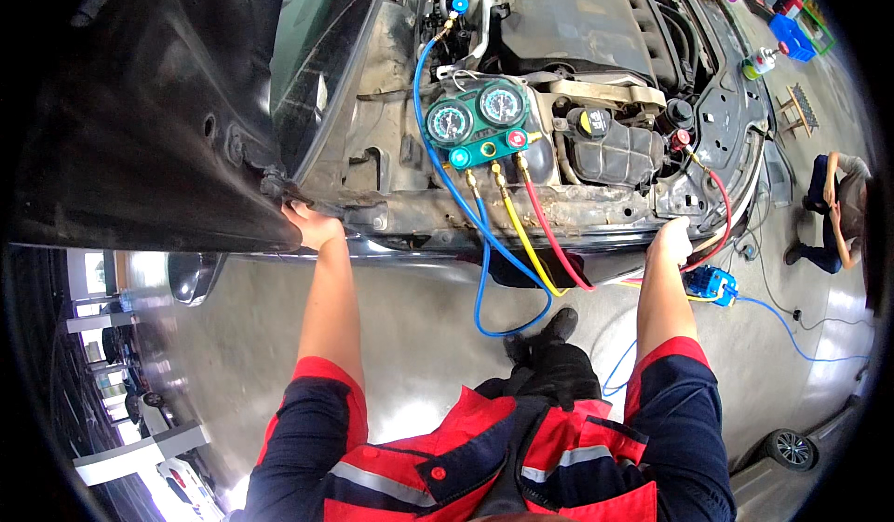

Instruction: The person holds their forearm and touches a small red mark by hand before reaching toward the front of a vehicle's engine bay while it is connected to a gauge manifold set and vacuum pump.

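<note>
My left hand (315,226) is at the lower corner of the raised black hood (140,149), beside its hinge, its fingers curled against the hood's edge and partly hidden. On the front part of the fender edge (419,241) rests my right hand (670,241), fingers curled over it. Between the two hands, a green manifold gauge set (478,123) with two round dials lies on the engine bay's side. Blue hose (442,173), yellow hose (520,229) and red hose (548,229) hang from it over the fender. Neither hand touches the gauges.
A blue coupler (459,5) and a red coupler (682,138) sit on the car's lines. The coolant tank (615,154) is near the right hand. A blue pump (712,285) stands on the floor with hoses and cables. Another person (838,207) crouches at right, near a wheel (792,449).
</note>
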Action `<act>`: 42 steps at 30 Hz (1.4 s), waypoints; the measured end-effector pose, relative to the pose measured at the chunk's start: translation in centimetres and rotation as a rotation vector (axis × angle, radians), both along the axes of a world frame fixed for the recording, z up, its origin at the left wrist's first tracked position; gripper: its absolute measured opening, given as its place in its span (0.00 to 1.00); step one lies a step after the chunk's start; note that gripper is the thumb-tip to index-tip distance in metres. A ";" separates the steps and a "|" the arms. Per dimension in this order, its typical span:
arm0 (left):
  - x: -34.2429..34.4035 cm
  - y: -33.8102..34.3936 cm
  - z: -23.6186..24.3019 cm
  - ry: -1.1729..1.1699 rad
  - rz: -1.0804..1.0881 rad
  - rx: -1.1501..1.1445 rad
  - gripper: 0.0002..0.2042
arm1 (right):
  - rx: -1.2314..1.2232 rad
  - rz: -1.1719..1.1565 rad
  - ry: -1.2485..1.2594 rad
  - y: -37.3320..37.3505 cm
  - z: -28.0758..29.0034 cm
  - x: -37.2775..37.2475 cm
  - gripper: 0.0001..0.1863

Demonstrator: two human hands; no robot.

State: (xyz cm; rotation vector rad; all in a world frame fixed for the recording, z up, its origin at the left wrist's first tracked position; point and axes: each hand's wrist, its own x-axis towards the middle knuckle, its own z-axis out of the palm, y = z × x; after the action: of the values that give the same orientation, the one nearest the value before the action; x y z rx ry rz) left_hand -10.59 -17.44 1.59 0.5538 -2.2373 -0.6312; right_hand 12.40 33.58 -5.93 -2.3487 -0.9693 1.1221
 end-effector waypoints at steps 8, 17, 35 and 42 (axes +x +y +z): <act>-0.4 -0.6 -0.9 0.058 -0.038 -0.043 0.25 | 0.011 -0.010 -0.004 0.3 -0.5 0.1 0.42; -1.1 -2.2 -2.1 0.092 -0.014 -0.044 0.20 | 0.024 -0.011 0.012 -0.3 0.3 -0.2 0.41; -0.8 -1.0 -1.6 0.099 -0.035 -0.027 0.23 | 0.022 -0.027 -0.023 0.1 -0.1 -0.1 0.41; -0.8 -1.2 -1.7 0.113 -0.042 -0.040 0.23 | 0.022 -0.042 -0.013 0.1 -0.2 -0.1 0.41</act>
State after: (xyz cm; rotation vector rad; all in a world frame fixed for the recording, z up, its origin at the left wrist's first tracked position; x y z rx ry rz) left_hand -11.41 -18.66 -0.14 0.4407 -2.1556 -0.6222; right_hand 12.26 33.66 -6.12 -2.3504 -0.9276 1.0759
